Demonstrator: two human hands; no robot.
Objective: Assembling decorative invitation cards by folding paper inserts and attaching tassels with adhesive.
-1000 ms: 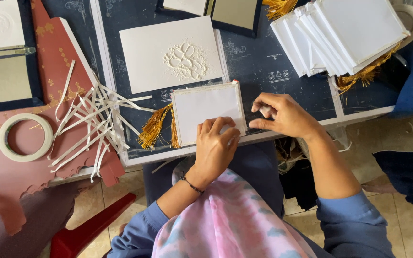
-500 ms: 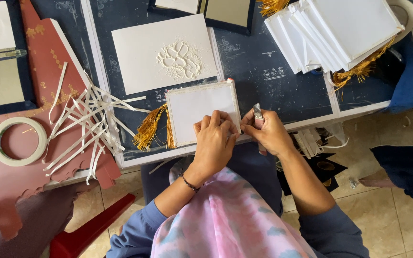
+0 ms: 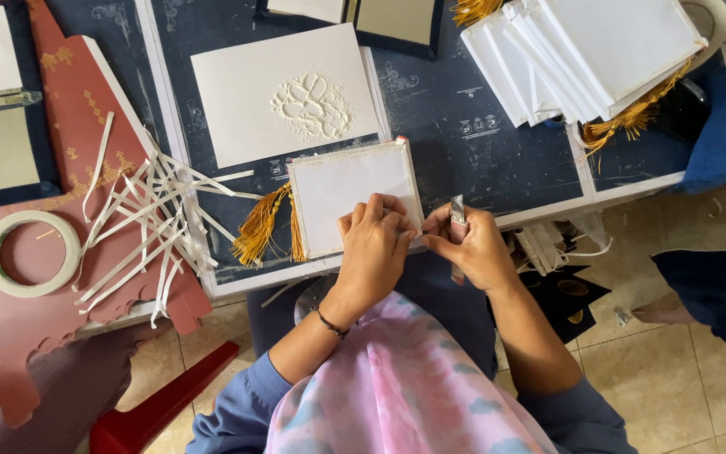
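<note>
Since a second ago our right hand [image 3: 474, 248] has drawn back from the top of the white card [image 3: 350, 195] to just past its right edge, where the fingers now pinch a thin strip [image 3: 457, 210] upright. Our left hand [image 3: 376, 244] stays pressed on the card's lower right corner, fingers curled down flat against it, holding nothing else. The card lies at the near edge of the dark table [image 3: 481, 126], with a gold tassel [image 3: 266, 225] sticking out from its left side. Beyond it sits a sheet with an embossed flower [image 3: 283, 92]. To the left we see a heap of white strips [image 3: 149, 223] and a tape roll [image 3: 31, 252]; a fanned stack of white cards [image 3: 590, 50] lies at the far right.
</note>
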